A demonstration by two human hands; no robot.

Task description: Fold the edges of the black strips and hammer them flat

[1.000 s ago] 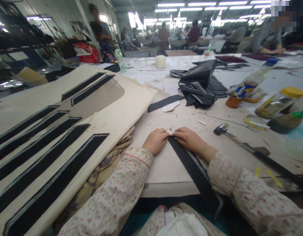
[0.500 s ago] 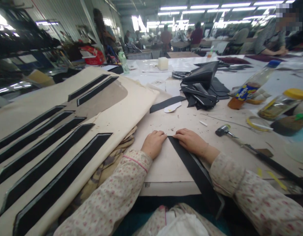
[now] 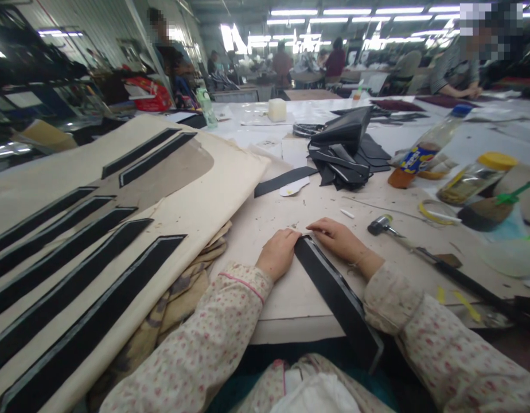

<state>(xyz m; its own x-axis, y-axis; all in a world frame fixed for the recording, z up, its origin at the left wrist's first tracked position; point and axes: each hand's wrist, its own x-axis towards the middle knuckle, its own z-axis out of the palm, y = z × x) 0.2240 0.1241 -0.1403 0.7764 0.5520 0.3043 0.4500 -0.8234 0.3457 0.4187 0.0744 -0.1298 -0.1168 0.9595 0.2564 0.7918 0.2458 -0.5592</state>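
- Black strip [image 3: 338,298] lies flat on the table [image 3: 286,298]. Its far end sits between both hands; its near end overhangs the table's front edge.
- Left hand [image 3: 277,253]: half-clenched, fingertips against the strip's left edge. Cannot tell whether it pinches.
- Right hand [image 3: 340,241]: released, fingers flat on the strip's far corner.
- Bare tabletop ahead of both hands.
- Cream cloth sheet [image 3: 213,195]: its edge is near, left of the left hand.
- Hammer [image 3: 381,225]: near, right of the right hand, apart from it.

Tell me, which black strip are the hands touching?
The black strip slanting toward the person, its far end between the left hand and right hand. The others lie untouched on the cream cloth or in the far pile.
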